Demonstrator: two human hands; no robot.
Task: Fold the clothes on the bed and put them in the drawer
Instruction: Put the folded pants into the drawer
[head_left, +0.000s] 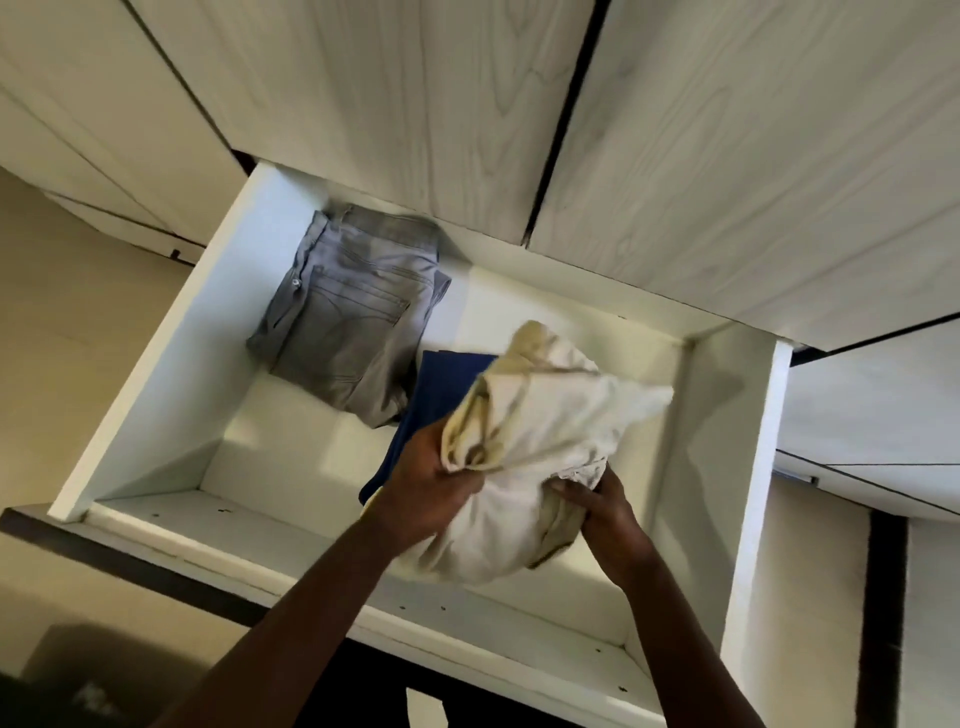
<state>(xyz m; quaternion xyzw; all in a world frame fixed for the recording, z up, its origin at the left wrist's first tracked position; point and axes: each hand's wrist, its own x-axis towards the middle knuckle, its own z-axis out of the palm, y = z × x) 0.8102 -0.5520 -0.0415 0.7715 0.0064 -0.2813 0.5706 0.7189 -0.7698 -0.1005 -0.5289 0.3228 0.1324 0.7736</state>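
A white drawer (171, 332) is pulled open below me. Folded grey jeans (348, 317) lie at its back left. A folded dark blue garment (441, 384) lies beside them, partly hidden. Both my hands hold a bundled cream-white garment (540, 441) above the drawer's middle. My left hand (426, 488) grips its left edge, thumb over the cloth. My right hand (602, 504) grips it from below on the right, fingers curled into the fabric.
Pale wood-grain wardrobe doors (701, 156) with dark gaps hang over the drawer's back. The drawer's white bottom (280, 457) shows at the front left. Beige floor (62, 312) lies to the left, and a dark drawer front edge (130, 566) runs along the near side.
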